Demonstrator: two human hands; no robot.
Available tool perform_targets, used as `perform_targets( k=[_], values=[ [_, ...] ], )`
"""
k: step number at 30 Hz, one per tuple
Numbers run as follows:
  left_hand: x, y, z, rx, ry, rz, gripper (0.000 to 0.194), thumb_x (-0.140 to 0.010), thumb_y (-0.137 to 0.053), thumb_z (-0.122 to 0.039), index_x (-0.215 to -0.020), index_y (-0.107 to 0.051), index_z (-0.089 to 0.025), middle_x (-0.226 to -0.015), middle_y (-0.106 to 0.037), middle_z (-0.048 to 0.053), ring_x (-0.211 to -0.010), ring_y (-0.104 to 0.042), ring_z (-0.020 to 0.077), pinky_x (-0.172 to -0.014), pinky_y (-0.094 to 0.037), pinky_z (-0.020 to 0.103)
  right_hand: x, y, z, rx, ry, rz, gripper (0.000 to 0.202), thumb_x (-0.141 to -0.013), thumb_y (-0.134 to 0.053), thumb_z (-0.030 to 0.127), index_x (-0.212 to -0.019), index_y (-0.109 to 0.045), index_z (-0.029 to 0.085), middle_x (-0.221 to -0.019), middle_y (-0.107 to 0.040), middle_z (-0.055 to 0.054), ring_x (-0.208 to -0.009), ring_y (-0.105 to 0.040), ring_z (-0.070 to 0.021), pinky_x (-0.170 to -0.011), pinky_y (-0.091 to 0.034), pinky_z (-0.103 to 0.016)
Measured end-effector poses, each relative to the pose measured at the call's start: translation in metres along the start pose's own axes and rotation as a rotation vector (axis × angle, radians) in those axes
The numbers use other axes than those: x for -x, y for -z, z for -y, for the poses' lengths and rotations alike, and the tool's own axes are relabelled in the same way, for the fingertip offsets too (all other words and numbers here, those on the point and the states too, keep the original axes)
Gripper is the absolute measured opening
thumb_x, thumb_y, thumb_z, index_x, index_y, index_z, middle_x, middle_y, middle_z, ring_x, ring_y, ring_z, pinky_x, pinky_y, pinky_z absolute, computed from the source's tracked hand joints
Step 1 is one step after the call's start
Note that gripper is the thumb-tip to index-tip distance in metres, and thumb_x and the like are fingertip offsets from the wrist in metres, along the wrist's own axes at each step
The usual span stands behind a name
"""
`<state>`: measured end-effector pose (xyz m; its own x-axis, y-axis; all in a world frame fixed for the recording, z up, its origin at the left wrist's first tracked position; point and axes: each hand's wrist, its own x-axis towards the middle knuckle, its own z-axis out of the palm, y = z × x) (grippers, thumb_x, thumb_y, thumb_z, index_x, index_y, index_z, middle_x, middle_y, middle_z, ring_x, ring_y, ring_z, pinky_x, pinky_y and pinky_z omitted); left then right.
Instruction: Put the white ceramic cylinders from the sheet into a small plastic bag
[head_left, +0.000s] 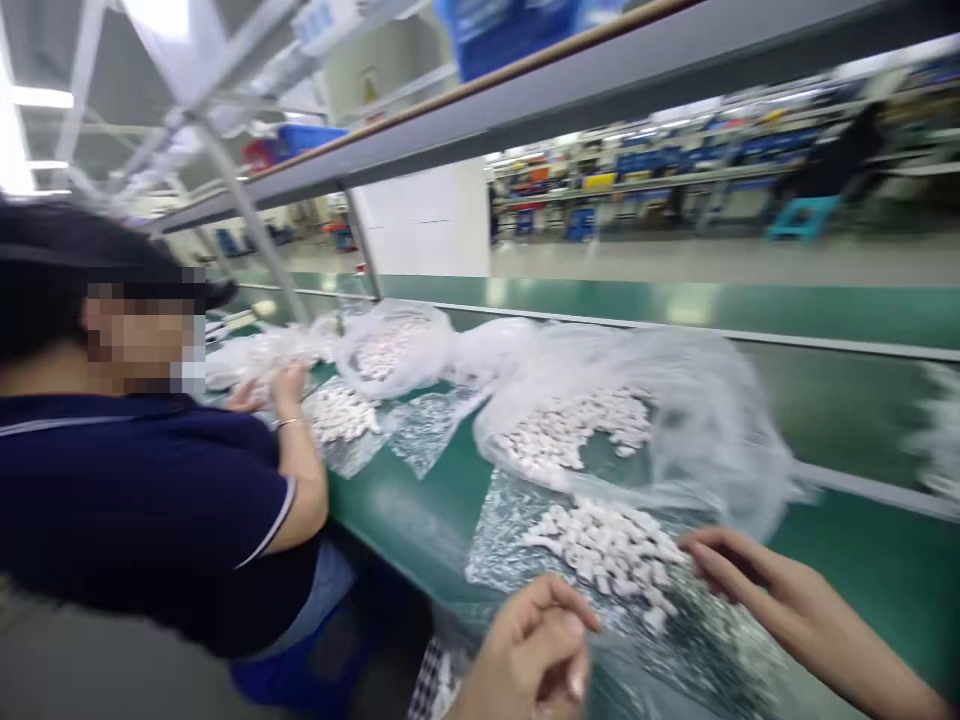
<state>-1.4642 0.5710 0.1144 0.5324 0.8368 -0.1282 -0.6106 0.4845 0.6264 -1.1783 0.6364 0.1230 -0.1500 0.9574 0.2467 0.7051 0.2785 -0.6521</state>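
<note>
Many small white parts [607,555] lie in a heap on a sheet of clear bubble wrap [499,530] at the green table's front edge. Just in front of the heap, my left hand [536,645] is raised with its fingers curled together; whether something small is between them cannot be made out. At the heap's right side is my right hand [739,570], thumb and forefinger extended close together near the parts, their tips blurred. Behind the heap, a large clear plastic bag [697,420] lies open with more white parts [570,425] inside.
A person in a dark blue shirt [142,500] sits at the left, hands over similar parts. Another open bag [394,345] lies farther back on the green table [420,520]. A shelf [525,110] crosses above, holding blue bins [510,35].
</note>
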Motion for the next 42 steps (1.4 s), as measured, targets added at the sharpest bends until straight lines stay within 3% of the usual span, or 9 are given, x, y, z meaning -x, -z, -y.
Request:
perform_targets(
  k=[4,14,22,25,28,32,34,39,42],
  values=[
    [-0.009,0.012,0.011,0.021,0.053,0.085,0.028,-0.085,-0.071,-0.042,-0.093,-0.058,-0.018,-0.052,-0.052,-0.009,-0.025,-0.018,-0.0012,-0.028,-0.012,0.014,0.011,-0.005,-0.020,0.002,-0.162,-0.003,0.036,-0.095,-0.047,0.057,-0.095,-0.064,0.026,-0.079,-0.068,-0.004,-0.071,-0.064,-0.0242,-0.063,-0.051,-0.033],
    [-0.019,0.014,0.016,0.091,0.169,-0.017,0.035,-0.082,-0.075,-0.046,-0.090,-0.059,-0.017,-0.054,-0.052,-0.008,-0.030,-0.022,-0.0015,-0.034,-0.018,0.016,0.019,-0.017,-0.030,0.237,-0.025,0.073,0.025,-0.101,-0.041,0.043,-0.110,-0.062,0.030,-0.103,-0.064,-0.005,-0.068,-0.061,-0.0191,-0.059,-0.047,-0.032],
    [-0.023,0.016,0.019,0.108,0.178,0.002,0.030,-0.085,-0.073,-0.043,-0.092,-0.059,-0.018,-0.054,-0.050,-0.009,-0.030,-0.021,-0.0012,-0.034,-0.016,0.016,0.019,-0.027,-0.035,0.293,-0.012,0.115,0.021,-0.099,-0.045,0.040,-0.110,-0.058,0.028,-0.102,-0.060,-0.004,-0.075,-0.059,-0.0201,-0.062,-0.045,-0.032],
    [-0.021,0.016,0.018,0.125,0.178,-0.001,0.030,-0.084,-0.074,-0.043,-0.092,-0.059,-0.018,-0.054,-0.051,-0.009,-0.030,-0.021,-0.0017,-0.034,-0.015,0.015,0.018,-0.022,-0.029,0.107,-0.138,0.097,0.022,-0.096,-0.052,0.045,-0.101,-0.059,0.026,-0.089,-0.058,-0.002,-0.072,-0.056,-0.0194,-0.063,-0.044,-0.032],
    [-0.019,0.018,0.018,0.121,0.179,-0.008,0.030,-0.084,-0.074,-0.043,-0.091,-0.059,-0.018,-0.054,-0.052,-0.009,-0.029,-0.021,-0.0018,-0.033,-0.015,0.014,0.014,-0.010,-0.023,-0.325,-0.311,0.057,0.028,-0.096,-0.051,0.050,-0.096,-0.058,0.024,-0.078,-0.054,-0.001,-0.070,-0.052,-0.0180,-0.063,-0.045,-0.030],
    [-0.016,0.022,0.018,0.106,0.176,-0.009,0.028,-0.085,-0.072,-0.042,-0.092,-0.058,-0.018,-0.053,-0.052,-0.009,-0.029,-0.020,-0.0015,-0.032,-0.015,0.014,0.009,0.000,-0.021,-0.809,-0.378,-0.024,0.036,-0.097,-0.044,0.057,-0.099,-0.056,0.023,-0.096,-0.056,-0.005,-0.081,-0.056,-0.0201,-0.065,-0.049,-0.031],
    [-0.016,0.022,0.019,0.108,0.177,-0.006,0.028,-0.086,-0.072,-0.042,-0.092,-0.058,-0.018,-0.053,-0.052,-0.009,-0.029,-0.020,-0.0014,-0.032,-0.015,0.014,0.008,-0.002,-0.023,-0.705,-0.398,-0.022,0.038,-0.095,-0.045,0.059,-0.103,-0.056,0.024,-0.093,-0.056,-0.004,-0.075,-0.055,-0.0189,-0.060,-0.046,-0.029],
    [-0.015,0.022,0.018,0.097,0.190,-0.022,0.030,-0.085,-0.072,-0.044,-0.092,-0.058,-0.018,-0.053,-0.052,-0.009,-0.029,-0.020,-0.0014,-0.032,-0.016,0.014,0.013,-0.021,-0.033,0.014,-0.287,0.047,0.030,-0.093,-0.053,0.052,-0.105,-0.058,0.025,-0.071,-0.052,0.003,-0.060,-0.051,-0.0166,-0.057,-0.035,-0.028],
    [-0.014,0.022,0.017,0.102,0.201,-0.044,0.033,-0.084,-0.073,-0.046,-0.092,-0.058,-0.018,-0.054,-0.051,-0.009,-0.029,-0.021,-0.0015,-0.033,-0.016,0.014,0.014,-0.029,-0.036,0.151,-0.247,0.128,0.029,-0.094,-0.050,0.048,-0.112,-0.057,0.026,-0.067,-0.051,0.004,-0.055,-0.050,-0.0168,-0.054,-0.030,-0.027]
  ],
)
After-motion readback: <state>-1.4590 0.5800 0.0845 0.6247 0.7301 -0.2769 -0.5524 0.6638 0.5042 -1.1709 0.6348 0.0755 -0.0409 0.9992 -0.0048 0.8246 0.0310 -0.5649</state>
